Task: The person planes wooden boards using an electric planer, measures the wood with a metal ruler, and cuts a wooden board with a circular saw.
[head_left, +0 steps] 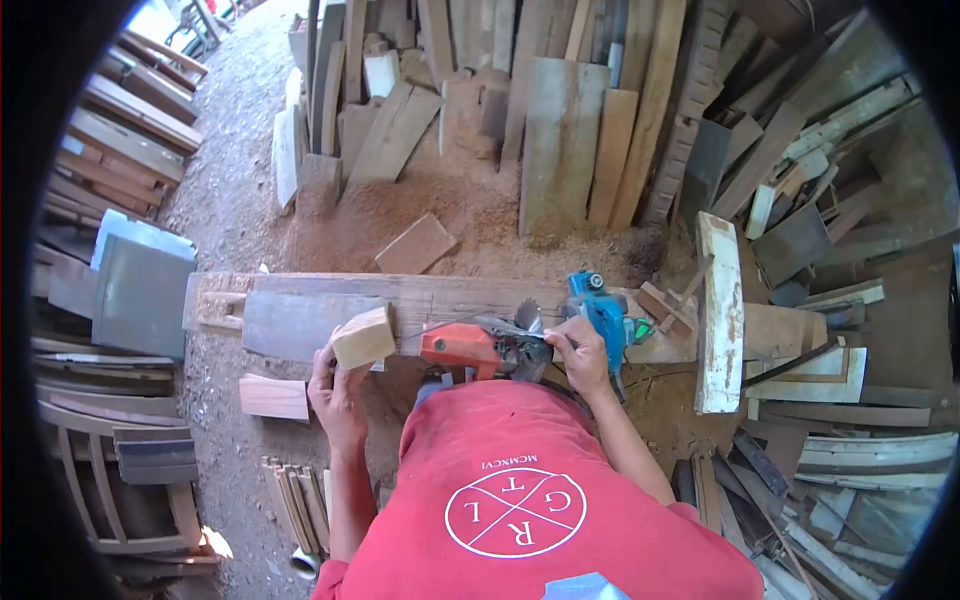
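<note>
My left hand (340,398) holds a short, pale wooden block (364,338) up above the left part of the bench plank (430,290). Close to the round saw blade (529,316), my right hand (583,362) is closed on a small brownish piece (575,329), which looks like wood. Between my hands lies an orange power tool (460,346), its dark metal head beside the blade. A blue power tool (600,310) stands on the plank just right of my right hand. Whether the blade is turning cannot be told.
A grey board (312,325) lies on the plank's left end. Nearby on the ground are a reddish wood piece (274,397) and a loose board (417,244). A white weathered beam (718,315) crosses the right end. Boards lean at the back; a grey container (145,285) stands left.
</note>
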The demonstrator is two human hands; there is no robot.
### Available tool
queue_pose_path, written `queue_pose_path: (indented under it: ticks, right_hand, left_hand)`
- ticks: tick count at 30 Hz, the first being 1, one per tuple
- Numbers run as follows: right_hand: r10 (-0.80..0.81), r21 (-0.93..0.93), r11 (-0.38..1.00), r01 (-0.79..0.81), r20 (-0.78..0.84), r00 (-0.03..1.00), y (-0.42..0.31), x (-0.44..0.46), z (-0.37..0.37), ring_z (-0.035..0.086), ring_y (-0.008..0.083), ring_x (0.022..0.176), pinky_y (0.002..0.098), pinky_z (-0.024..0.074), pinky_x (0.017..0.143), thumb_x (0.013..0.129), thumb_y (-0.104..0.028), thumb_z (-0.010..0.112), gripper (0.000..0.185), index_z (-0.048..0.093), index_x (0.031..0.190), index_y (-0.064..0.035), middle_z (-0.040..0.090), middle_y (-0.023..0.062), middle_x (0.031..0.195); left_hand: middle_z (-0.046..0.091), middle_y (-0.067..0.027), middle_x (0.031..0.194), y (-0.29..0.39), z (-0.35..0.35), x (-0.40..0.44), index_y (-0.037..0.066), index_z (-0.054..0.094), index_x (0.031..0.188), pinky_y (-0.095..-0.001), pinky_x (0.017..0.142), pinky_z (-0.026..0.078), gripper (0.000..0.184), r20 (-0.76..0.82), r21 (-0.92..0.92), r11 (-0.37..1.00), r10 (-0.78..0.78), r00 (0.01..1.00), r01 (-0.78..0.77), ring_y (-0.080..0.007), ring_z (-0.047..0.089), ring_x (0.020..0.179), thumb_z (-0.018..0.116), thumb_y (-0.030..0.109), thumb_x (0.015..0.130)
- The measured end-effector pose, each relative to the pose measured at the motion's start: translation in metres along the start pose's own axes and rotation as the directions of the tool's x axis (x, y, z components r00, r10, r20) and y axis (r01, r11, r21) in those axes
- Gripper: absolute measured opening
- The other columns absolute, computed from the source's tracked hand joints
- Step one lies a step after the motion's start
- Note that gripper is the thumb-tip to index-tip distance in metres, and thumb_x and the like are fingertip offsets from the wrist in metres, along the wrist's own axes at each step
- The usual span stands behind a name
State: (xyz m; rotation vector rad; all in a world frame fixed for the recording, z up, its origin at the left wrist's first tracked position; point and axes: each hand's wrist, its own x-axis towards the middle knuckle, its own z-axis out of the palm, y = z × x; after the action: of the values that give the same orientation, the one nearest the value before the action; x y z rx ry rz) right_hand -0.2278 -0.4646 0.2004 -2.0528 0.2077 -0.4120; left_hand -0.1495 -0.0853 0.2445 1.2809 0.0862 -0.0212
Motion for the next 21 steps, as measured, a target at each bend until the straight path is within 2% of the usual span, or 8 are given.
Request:
queue_pose_path:
  ticks: [2, 3, 7, 13, 18, 20, 21]
  right_hand:
    - [0.015, 0.000, 1.000, -0.015, 0.002, 1.000, 0.000, 0.001, 0.001, 0.062, 0.0270, 0.076, 0.0397, 0.0469, 0.069, 0.096, -0.033, 0.077, 0.032, 0.073, 0.084, -0.0032, 0.065, 0.0097, 0.079]
    - [0.013, 0.013, 1.000, -0.013, -0.006, 1.000, 0.000, 0.000, 0.000, 0.062, 0.0270, 0.076, 0.0392, 0.0472, 0.069, 0.096, -0.033, 0.077, 0.032, 0.074, 0.085, -0.0033, 0.066, 0.0098, 0.080]
    - [0.020, 0.006, 1.000, -0.020, 0.013, 1.000, 0.001, 0.001, -0.005, 0.063, 0.0268, 0.078, 0.0374, 0.0484, 0.073, 0.096, -0.033, 0.078, 0.031, 0.075, 0.087, -0.0035, 0.068, 0.0097, 0.082]
    - [0.036, 0.022, 0.999, -0.036, -0.009, 0.999, -0.003, 0.001, -0.004, 0.064, 0.0262, 0.079, 0.0367, 0.0483, 0.075, 0.096, -0.032, 0.079, 0.030, 0.076, 0.088, -0.0027, 0.067, 0.0093, 0.079]
    - [0.048, 0.037, 0.998, -0.048, -0.001, 0.999, -0.003, 0.001, -0.003, 0.064, 0.0259, 0.078, 0.0366, 0.0484, 0.075, 0.095, -0.029, 0.080, 0.028, 0.077, 0.088, -0.0021, 0.067, 0.0091, 0.079]
    - [0.051, 0.037, 0.998, -0.050, 0.000, 0.999, -0.001, 0.000, -0.004, 0.064, 0.0258, 0.078, 0.0365, 0.0486, 0.075, 0.094, -0.028, 0.080, 0.027, 0.077, 0.088, -0.0021, 0.068, 0.0092, 0.080]
    - [0.045, 0.018, 0.999, -0.045, 0.020, 0.999, -0.001, 0.000, -0.005, 0.065, 0.0225, 0.081, 0.0337, 0.0494, 0.077, 0.096, -0.025, 0.080, 0.024, 0.076, 0.090, -0.0014, 0.070, 0.0087, 0.083]
  left_hand:
    - [0.059, -0.0091, 0.137, 0.001, 0.001, 0.001, -0.005, 0.058, 0.147, -0.0350, 0.105, 0.054, 0.042, 0.060, 0.032, 0.998, 0.046, 0.997, -0.048, -0.0182, 0.062, 0.123, 0.057, 0.007, 0.106]
    - [0.060, -0.0068, 0.129, 0.004, 0.002, 0.000, -0.005, 0.060, 0.145, -0.0297, 0.102, 0.050, 0.042, 0.057, 0.111, 0.992, 0.057, 0.997, -0.063, -0.0140, 0.061, 0.118, 0.059, 0.006, 0.105]
    - [0.060, -0.0050, 0.126, 0.007, -0.003, 0.002, -0.004, 0.061, 0.145, -0.0279, 0.103, 0.048, 0.041, 0.082, 0.222, 0.971, 0.071, 0.994, -0.087, -0.0138, 0.061, 0.119, 0.058, 0.005, 0.105]
    - [0.061, -0.0052, 0.129, 0.015, -0.003, 0.002, -0.003, 0.061, 0.146, -0.0302, 0.108, 0.044, 0.042, 0.049, 0.068, 0.996, -0.064, 0.997, 0.061, -0.0150, 0.061, 0.119, 0.056, 0.004, 0.105]
    - [0.061, -0.0037, 0.123, 0.008, -0.013, 0.009, -0.002, 0.061, 0.146, -0.0288, 0.104, 0.047, 0.041, 0.131, 0.239, 0.967, 0.060, 0.990, -0.090, -0.0137, 0.061, 0.117, 0.055, 0.003, 0.106]
    - [0.060, -0.0035, 0.123, 0.009, -0.011, 0.009, -0.001, 0.061, 0.146, -0.0288, 0.103, 0.048, 0.041, 0.117, 0.205, 0.977, 0.030, 0.993, -0.053, -0.0136, 0.061, 0.116, 0.054, 0.003, 0.106]
    - [0.060, -0.0033, 0.124, 0.010, -0.010, 0.009, -0.001, 0.062, 0.145, -0.0288, 0.103, 0.049, 0.041, 0.108, 0.166, 0.986, -0.002, 0.994, -0.016, -0.0134, 0.061, 0.116, 0.054, 0.003, 0.105]
